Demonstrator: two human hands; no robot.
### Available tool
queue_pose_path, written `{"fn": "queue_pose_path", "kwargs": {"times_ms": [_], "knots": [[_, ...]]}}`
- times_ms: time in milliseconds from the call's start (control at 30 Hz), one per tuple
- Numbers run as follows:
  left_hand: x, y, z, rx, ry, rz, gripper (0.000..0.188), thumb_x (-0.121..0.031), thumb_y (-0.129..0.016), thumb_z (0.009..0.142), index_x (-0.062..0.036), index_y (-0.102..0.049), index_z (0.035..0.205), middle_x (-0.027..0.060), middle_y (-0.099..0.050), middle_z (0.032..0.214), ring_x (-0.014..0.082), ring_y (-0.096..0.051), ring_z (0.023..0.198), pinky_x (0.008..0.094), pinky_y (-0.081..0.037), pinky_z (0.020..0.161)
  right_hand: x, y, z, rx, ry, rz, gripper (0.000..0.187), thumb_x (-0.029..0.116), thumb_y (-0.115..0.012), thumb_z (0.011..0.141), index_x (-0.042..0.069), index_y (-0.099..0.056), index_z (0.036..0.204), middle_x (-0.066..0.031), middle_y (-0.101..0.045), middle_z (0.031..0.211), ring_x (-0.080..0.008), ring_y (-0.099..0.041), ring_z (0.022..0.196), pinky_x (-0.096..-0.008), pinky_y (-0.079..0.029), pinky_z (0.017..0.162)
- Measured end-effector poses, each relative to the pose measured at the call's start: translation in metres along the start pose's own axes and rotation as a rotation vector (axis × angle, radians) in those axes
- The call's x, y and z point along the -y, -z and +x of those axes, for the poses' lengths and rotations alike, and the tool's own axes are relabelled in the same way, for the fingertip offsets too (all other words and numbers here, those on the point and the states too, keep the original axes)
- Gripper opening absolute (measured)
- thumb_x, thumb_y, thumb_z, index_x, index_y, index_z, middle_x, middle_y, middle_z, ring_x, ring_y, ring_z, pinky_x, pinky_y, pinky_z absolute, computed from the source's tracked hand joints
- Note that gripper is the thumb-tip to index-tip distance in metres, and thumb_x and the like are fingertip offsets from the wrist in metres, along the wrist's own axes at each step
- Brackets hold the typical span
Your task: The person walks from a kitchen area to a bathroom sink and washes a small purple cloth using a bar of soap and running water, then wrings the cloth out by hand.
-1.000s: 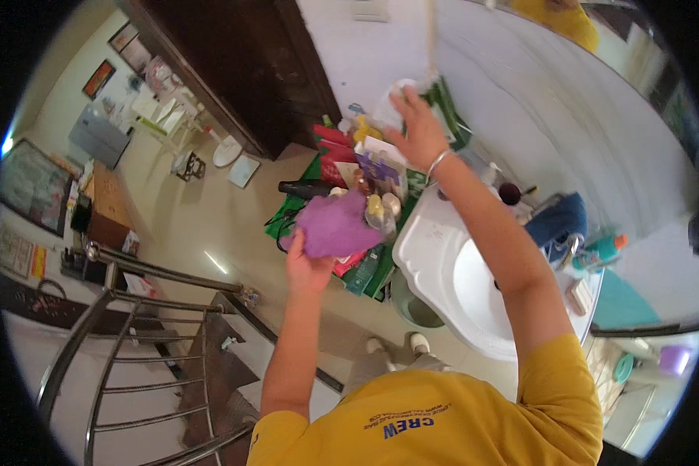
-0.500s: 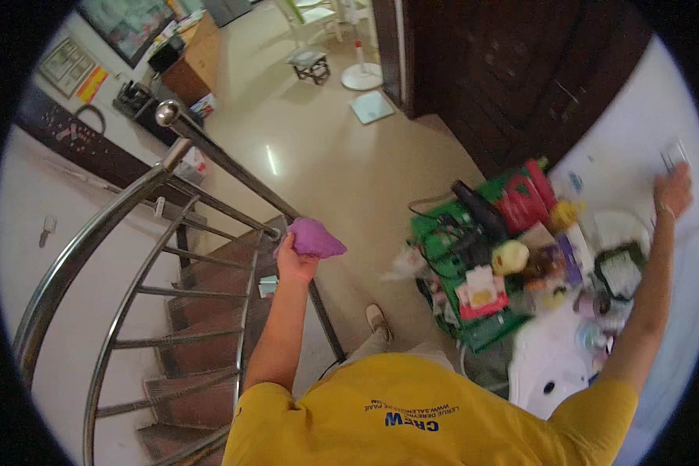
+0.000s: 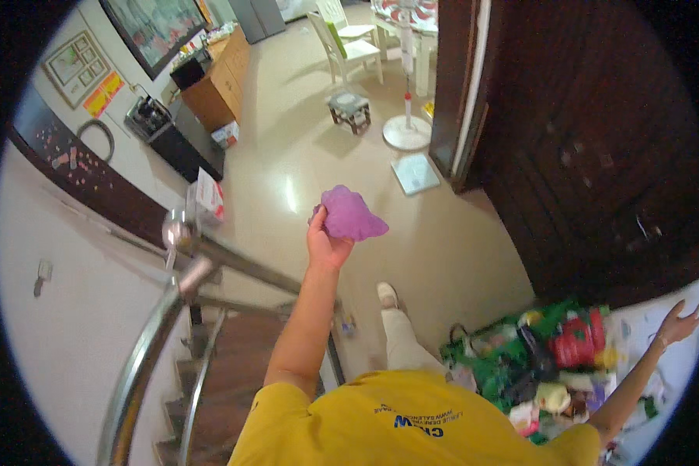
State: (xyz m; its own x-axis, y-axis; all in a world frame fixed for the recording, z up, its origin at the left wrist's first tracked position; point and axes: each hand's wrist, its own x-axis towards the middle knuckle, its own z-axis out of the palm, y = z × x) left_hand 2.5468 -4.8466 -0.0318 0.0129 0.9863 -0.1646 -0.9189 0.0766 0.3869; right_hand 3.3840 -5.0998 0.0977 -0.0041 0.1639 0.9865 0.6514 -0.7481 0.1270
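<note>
My left hand (image 3: 329, 242) is closed around a bunched-up purple cloth (image 3: 350, 215), held out ahead of my body over the tiled floor. Its thumb lies on the near side of the cloth, and the other fingers are mostly hidden under it. Out at the far right, my right hand (image 3: 679, 323) holds nothing, with its fingers apart, beside the pale wall. Below that arm sits a heap of household goods, with a red container (image 3: 577, 342), a black hair dryer (image 3: 537, 351) and a green rack or basket (image 3: 485, 342) among them.
A metal stair railing (image 3: 144, 365) curves along my left above brown steps (image 3: 237, 380). A dark door (image 3: 590, 155) stands at the right. Ahead are a flat scale (image 3: 415, 174), a white round stand base (image 3: 407, 133), a small stool (image 3: 349, 109) and white chairs (image 3: 357, 50).
My right hand has come away from the wall switch and its fingers have spread. I have stepped forward, and the left hand has carried the purple cloth along past the railing post.
</note>
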Motion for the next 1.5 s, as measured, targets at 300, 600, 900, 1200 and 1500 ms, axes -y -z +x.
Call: {"fn": "queue_pose_path", "kwargs": {"times_ms": [300,600,900,1200,1500], "knots": [[-0.145,0.036,0.318,-0.236,-0.002,0.624,0.031,-0.016,-0.035,0.090,-0.0069,-0.046,0.118,0.0112,-0.056,0.114,0.0236,-0.059,0.097,0.0386,-0.052,0.077,0.796,0.083,-0.029,1.339,-0.349,1.702,0.035,0.002,-0.062,0.074,0.003,-0.053,0.108,-0.0096,-0.056,0.109,-0.0250,-0.052,0.101,-0.0337,-0.039,0.092],[-0.333,0.025,0.495,0.028,-0.018,0.138,0.029,-0.021,-0.039,0.090,-0.0094,-0.051,0.114,0.0093,-0.057,0.112,0.0243,-0.057,0.101,0.0406,-0.048,0.084,1.265,0.193,0.025,2.418,-0.150,2.255,0.052,0.027,-0.061,0.084,0.006,-0.044,0.128,-0.0016,-0.056,0.108,-0.0106,-0.053,0.094,-0.0282,-0.045,0.079],[-0.495,0.080,0.742,-0.257,-0.044,0.755,0.022,-0.008,-0.059,0.080,-0.0083,-0.055,0.101,0.0018,-0.062,0.086,0.0119,-0.059,0.066,0.0240,-0.046,0.050,1.577,0.122,0.065,2.106,-0.334,2.228,0.056,0.028,-0.069,0.077,0.004,-0.046,0.122,-0.0113,-0.059,0.095,-0.0174,-0.060,0.080,-0.0279,-0.050,0.065],[-0.647,0.087,1.001,-0.313,-0.211,0.858,0.019,-0.006,-0.054,0.080,-0.0057,-0.059,0.098,0.0026,-0.062,0.087,0.0129,-0.059,0.069,0.0249,-0.048,0.053,1.871,0.052,0.049,1.913,0.350,2.179,0.037,0.008,-0.061,0.078,0.000,-0.055,0.113,-0.0062,-0.062,0.094,-0.0132,-0.057,0.088,-0.0269,-0.047,0.077],[-0.853,0.160,1.145,-0.383,-0.606,0.898,0.018,-0.006,-0.053,0.084,0.0026,-0.059,0.099,0.0137,-0.061,0.100,0.0250,-0.058,0.095,0.0346,-0.048,0.078,2.169,0.096,0.128,1.963,0.719,2.252,0.029,0.028,-0.057,0.085,0.003,-0.061,0.100,-0.0011,-0.062,0.084,-0.0101,-0.055,0.074,-0.0272,-0.048,0.068]]}}
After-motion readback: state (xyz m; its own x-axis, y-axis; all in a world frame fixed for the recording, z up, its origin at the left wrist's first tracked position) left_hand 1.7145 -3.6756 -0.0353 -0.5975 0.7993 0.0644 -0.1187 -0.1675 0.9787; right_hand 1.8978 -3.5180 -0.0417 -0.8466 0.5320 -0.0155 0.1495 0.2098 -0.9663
